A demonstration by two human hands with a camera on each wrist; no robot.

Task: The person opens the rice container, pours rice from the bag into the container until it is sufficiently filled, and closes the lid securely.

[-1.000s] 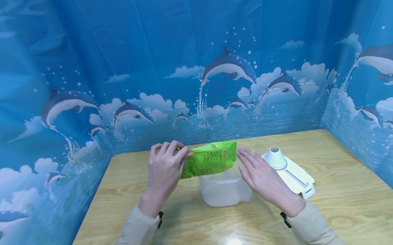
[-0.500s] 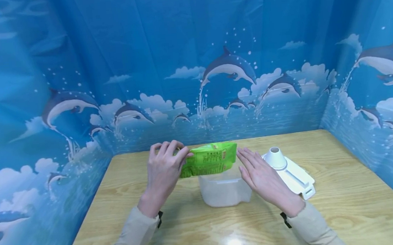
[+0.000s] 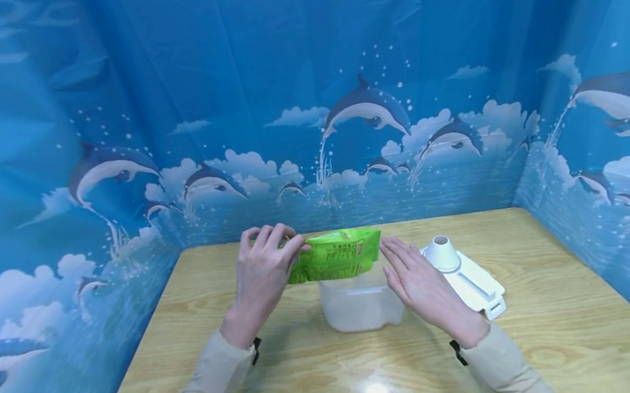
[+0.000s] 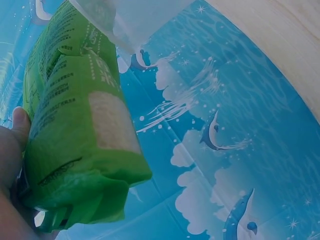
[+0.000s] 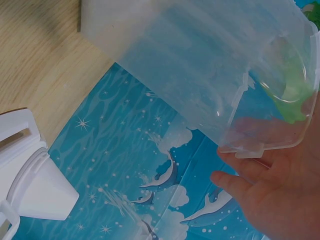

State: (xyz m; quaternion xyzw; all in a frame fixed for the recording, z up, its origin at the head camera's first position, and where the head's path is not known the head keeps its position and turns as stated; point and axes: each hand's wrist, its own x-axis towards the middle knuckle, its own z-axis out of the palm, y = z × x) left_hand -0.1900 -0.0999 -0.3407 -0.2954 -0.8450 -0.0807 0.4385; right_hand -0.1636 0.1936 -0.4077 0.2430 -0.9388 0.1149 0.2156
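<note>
My left hand point(image 3: 263, 268) grips one end of a green bag of rice point(image 3: 335, 256), tipped nearly level over a translucent plastic container point(image 3: 360, 309). In the left wrist view the printed bag point(image 4: 75, 135) shows a pale window on its side, and its far end reaches the container. My right hand point(image 3: 422, 281) lies with straight fingers along the container's right side. Seen from the right wrist, that hand point(image 5: 275, 195) supports the container point(image 5: 175, 65) near its open rim, and green shows through the clear plastic. The bag hides much of the container's mouth.
A white lid point(image 3: 474, 285) with a cone-shaped spout point(image 3: 441, 254) lies on the wooden table point(image 3: 310, 380), just right of my right hand. Blue dolphin-print sheeting point(image 3: 294, 97) walls in the table at the back and both sides.
The bag has shifted very slightly, its right end edging a little to the right. Both hands, the container and the lid stay where they were.
</note>
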